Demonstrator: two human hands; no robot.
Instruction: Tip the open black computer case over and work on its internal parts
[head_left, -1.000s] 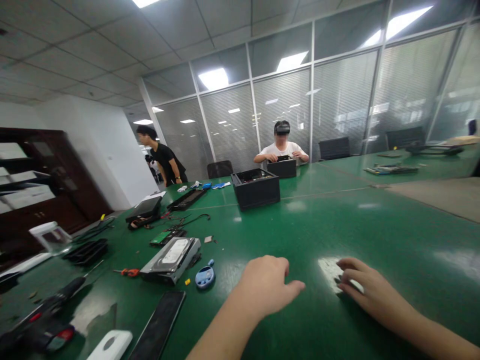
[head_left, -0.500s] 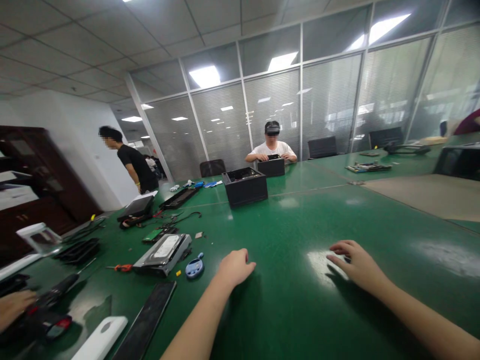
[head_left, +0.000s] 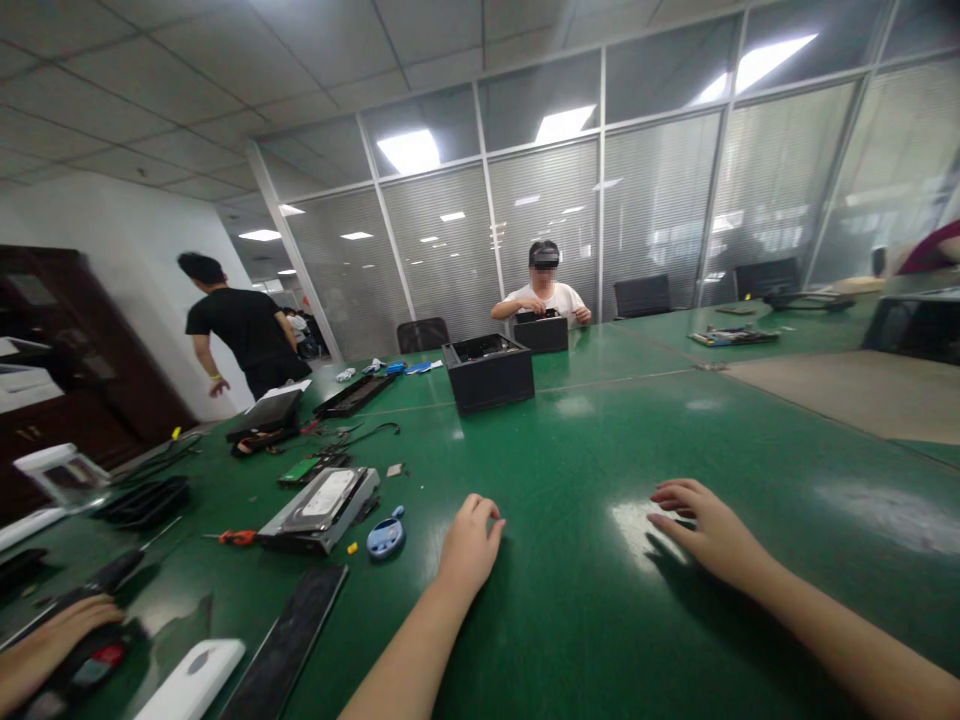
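My left hand [head_left: 469,545] rests on the green table [head_left: 600,600] with its fingers curled in and nothing in it. A small blue round tool [head_left: 386,538] lies just to its left, and beyond that a silver hard drive [head_left: 319,505]. My right hand [head_left: 701,530] lies further right on a shiny patch of the table, fingers spread and lightly arched, holding nothing.
An orange-handled screwdriver [head_left: 238,537], a green circuit board [head_left: 300,468], a black slab [head_left: 289,645] and a white device [head_left: 191,680] lie at left. Another person's hand [head_left: 45,650] covers a black tool. A black box [head_left: 489,373] stands mid-table. One person [head_left: 544,295] sits opposite; another [head_left: 236,335] stands at left.
My left hand drew back toward me and curled tighter. The standing person turned away to the left. Another person's hand came in at the bottom left onto the black tool.
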